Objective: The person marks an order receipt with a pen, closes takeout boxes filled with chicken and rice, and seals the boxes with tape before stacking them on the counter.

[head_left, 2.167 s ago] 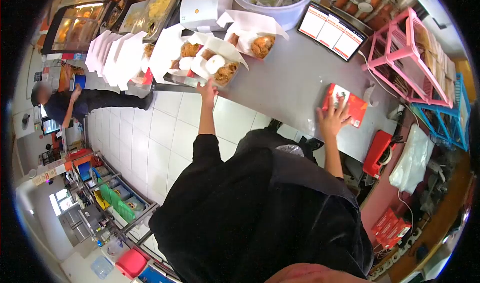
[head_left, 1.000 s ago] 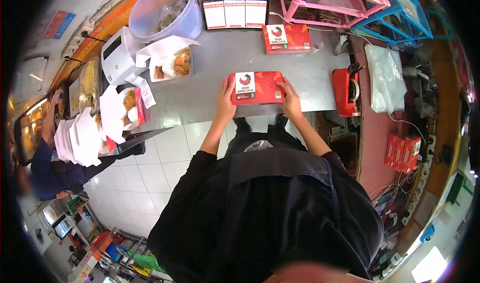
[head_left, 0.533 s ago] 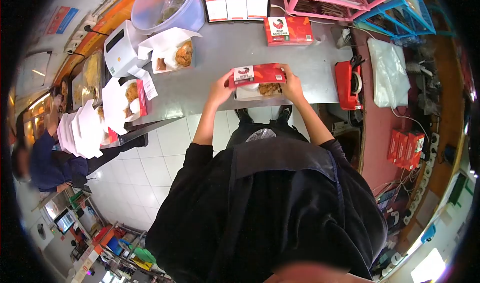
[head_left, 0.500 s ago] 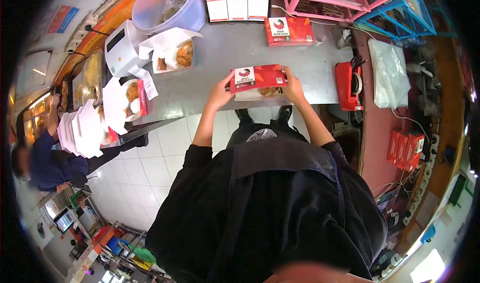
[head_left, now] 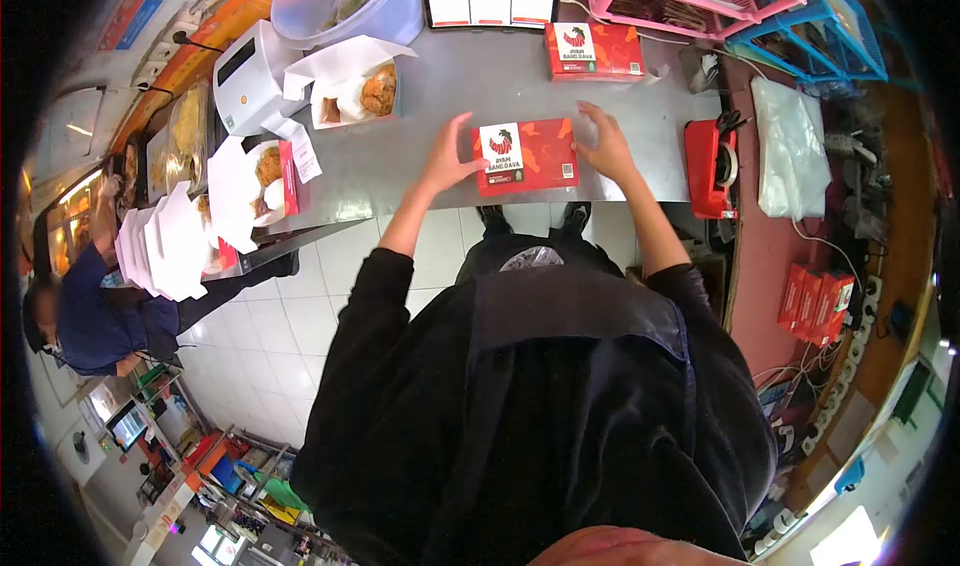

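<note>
Well, nearer red box (head_left: 540,156): near counter (head_left: 480,76) front edge; probably light, crushable card; grasp short ends.
Left hand (head_left: 447,159): curved wide around left end.
Right hand (head_left: 609,152): wide, beside it.

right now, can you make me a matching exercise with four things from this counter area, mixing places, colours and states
Column one
1. nearer red box
2. round tub
3. screen
4. tape dispenser

Column two
A. lit up
B. next to the plastic bags
C. between the left hand and right hand
D. bluish

Pairs: 1-C, 2-D, 3-A, 4-B
</note>
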Available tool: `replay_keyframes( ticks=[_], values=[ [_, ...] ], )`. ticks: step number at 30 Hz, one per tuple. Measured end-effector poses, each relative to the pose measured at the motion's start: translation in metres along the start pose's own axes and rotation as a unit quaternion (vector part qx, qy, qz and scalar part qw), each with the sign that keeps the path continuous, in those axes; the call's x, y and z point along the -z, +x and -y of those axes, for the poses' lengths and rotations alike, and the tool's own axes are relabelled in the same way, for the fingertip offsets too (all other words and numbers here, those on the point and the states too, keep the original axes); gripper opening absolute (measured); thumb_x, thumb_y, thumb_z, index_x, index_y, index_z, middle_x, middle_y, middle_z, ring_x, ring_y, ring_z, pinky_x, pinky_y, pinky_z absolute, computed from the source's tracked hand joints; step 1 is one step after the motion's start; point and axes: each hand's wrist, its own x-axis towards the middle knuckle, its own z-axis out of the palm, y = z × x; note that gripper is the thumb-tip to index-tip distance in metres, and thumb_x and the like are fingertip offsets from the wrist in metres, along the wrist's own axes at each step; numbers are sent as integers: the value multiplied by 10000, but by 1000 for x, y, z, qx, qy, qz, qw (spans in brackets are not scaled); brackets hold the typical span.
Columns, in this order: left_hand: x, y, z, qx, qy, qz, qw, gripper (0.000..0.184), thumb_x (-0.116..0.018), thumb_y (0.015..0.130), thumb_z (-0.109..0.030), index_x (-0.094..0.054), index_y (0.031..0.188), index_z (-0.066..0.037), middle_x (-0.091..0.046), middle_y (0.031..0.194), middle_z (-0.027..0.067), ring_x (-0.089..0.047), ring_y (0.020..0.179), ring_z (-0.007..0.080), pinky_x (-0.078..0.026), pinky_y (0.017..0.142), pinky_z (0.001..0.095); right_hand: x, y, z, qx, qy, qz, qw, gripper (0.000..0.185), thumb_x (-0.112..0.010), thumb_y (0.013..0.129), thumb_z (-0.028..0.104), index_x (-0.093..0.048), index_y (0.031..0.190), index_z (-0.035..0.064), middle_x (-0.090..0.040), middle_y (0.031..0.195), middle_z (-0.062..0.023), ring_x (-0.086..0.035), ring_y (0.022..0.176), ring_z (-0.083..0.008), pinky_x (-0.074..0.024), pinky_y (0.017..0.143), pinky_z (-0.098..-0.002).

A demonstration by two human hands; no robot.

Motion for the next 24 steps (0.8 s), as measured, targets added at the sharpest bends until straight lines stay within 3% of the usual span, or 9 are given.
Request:
replay_keyframes(
  ticks=[2,5,8,11,14,17,20,22,24],
  values=[
    [15,16,-22,-95,173,83,977,1052,-869,542,-376,-344,1386,-30,-395,1405,181,-444,1248,318,-339,1067,444,18,9,34,165,-217,106,956,939,-858,580,259,-377,1380,161,-432,1393,-179,-396,1309,-317,-384,1021,-517],
    [9,26,-40,-129,289,223,922,1200,-862,455,-468,-306,1408,5,-380,1418,205,-381,1307,343,-311,1100,442,18,12,65,160,-333,237,898,1030,-870,515,326,-366,1403,189,-310,1473,-150,-350,1323,-327,-284,1107,-506],
    [6,33,-47,-100,309,244,914,1180,-856,462,-423,-303,1410,10,-397,1406,206,-408,1292,333,-342,1088,413,7,22,56,203,-379,226,874,1072,-877,457,371,-396,1399,197,-393,1415,-151,-395,1293,-325,-257,1119,-511],
    [1,33,-41,-107,313,234,914,1173,-843,465,-409,-299,1409,24,-411,1395,213,-430,1274,340,-367,1074,393,17,28,64,185,-341,262,884,1059,-876,447,369,-422,1388,200,-425,1384,-171,-420,1271,-332,-274,1109,-508],
    [1,34,-29,-147,279,229,921,1148,-833,472,-405,-319,1403,27,-412,1397,215,-431,1274,347,-362,1078,392,7,25,41,231,-330,216,890,1033,-851,447,454,-453,1364,194,-445,1367,-162,-449,1236,-340,-293,1087,-524],
    [9,37,-26,-151,219,253,930,1103,-822,494,-410,-351,1400,7,-394,1414,224,-415,1289,348,-343,1090,406,-2,18,26,247,-313,191,897,975,-773,584,545,-393,1415,206,-381,1417,-176,-364,1312,-347,-264,1081,-578],
    [-2,25,-15,-169,241,195,935,1099,-822,515,-475,-368,1402,-12,-369,1438,220,-390,1307,367,-318,1099,432,-16,-8,32,192,-313,156,917,912,-665,731,589,-270,1479,248,-194,1522,-202,-202,1405,-373,-195,1077,-639],
    [-11,18,5,-207,218,176,937,1098,-750,609,-590,-305,1443,-30,-293,1484,213,-263,1382,360,-232,1130,475,-41,-31,14,228,-300,133,917,843,-489,819,671,-189,1501,276,-46,1561,-181,-43,1441,-375,-135,1055,-692],
    [-23,5,-33,-159,312,155,924,1074,-671,679,-643,-257,1469,-44,-222,1523,192,-168,1419,359,-158,1129,536,-55,-33,4,233,-382,65,892,847,-478,824,678,-181,1503,267,-31,1566,-169,-3,1440,-385,-119,1062,-691]
  ],
)
